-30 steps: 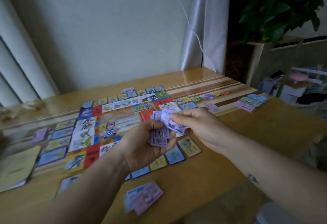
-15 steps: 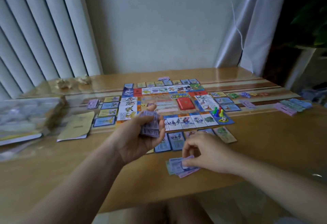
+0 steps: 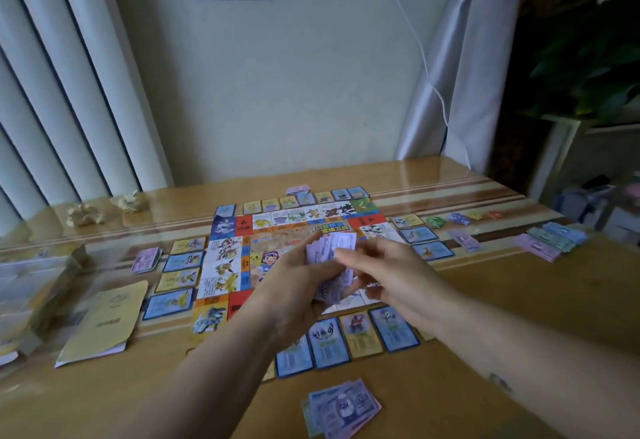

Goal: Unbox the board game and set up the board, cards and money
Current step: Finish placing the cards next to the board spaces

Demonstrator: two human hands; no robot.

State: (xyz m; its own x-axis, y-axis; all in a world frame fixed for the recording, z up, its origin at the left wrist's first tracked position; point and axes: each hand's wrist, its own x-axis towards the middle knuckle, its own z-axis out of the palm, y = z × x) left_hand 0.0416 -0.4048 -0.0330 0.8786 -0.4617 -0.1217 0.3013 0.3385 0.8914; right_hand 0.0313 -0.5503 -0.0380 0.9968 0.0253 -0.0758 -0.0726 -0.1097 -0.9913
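The colourful game board point(image 3: 235, 258) lies open in the middle of the wooden table point(image 3: 519, 300), ringed by blue and yellow property cards point(image 3: 329, 341). Above the board my left hand point(image 3: 294, 289) grips a stack of purple paper money point(image 3: 329, 255). My right hand point(image 3: 391, 275) pinches the top note of that stack with thumb and fingers. A small pile of bills point(image 3: 343, 407) lies at the near table edge. More money piles sit at the far right point(image 3: 550, 241) and left of the board point(image 3: 147, 260).
A yellow rule booklet point(image 3: 104, 324) and the blurred game box point(image 3: 31, 286) lie at the left. Two crumpled paper balls point(image 3: 104, 208) sit at the back left. Small coloured tokens point(image 3: 464, 218) lie right of the board. A potted plant point(image 3: 581, 57) stands at right.
My right hand has left the bill pile at the near edge and risen back to the stack in my left hand, now pinching its top note. The camera has tilted.
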